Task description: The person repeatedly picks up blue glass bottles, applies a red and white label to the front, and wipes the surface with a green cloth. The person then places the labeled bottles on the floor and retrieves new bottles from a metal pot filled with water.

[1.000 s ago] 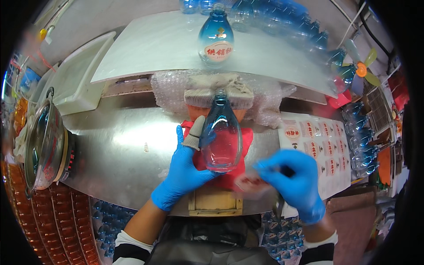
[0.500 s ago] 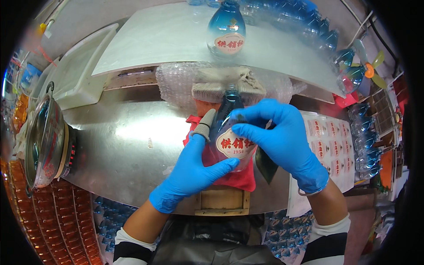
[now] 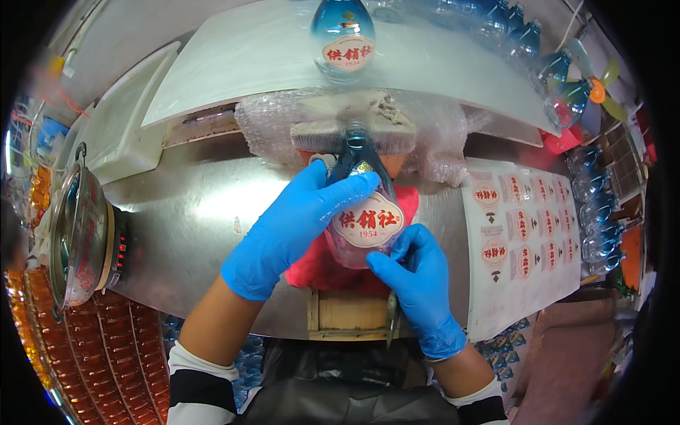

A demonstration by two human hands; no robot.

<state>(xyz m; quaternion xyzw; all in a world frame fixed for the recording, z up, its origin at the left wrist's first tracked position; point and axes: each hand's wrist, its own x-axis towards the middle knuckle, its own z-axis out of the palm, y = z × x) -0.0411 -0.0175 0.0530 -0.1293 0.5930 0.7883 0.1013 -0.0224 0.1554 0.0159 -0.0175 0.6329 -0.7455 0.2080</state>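
Note:
A clear bottle (image 3: 365, 251) with a blue-tinted neck leans back on a red cloth (image 3: 304, 273), its neck toward a padded rest (image 3: 393, 134). It bears a cream oval label with red characters and a small gold emblem above. My left hand (image 3: 290, 219), in a blue glove, grips the bottle's left shoulder, thumb laid across the front; a pale finger cover shows at a fingertip. My right hand (image 3: 421, 290), also gloved, touches the lower right of the bottle with curled fingers. From under them juts a thin flat dark piece (image 3: 392, 319), seen almost edge-on.
Another labelled blue bottle (image 3: 345, 42) stands on the white board behind. Label sheets (image 3: 489, 312) lie at right, beside several bottles (image 3: 598, 212) and a small fan (image 3: 598, 92). A metal pan (image 3: 67, 234) stands tilted at left near a white tub (image 3: 145, 145). A wooden block (image 3: 347, 312) sits in front.
My left hand has shifted up over the bottle's shoulder. My right hand has dropped from the neck to the lower right side, the dark piece moving with it. The gold emblem is now uncovered.

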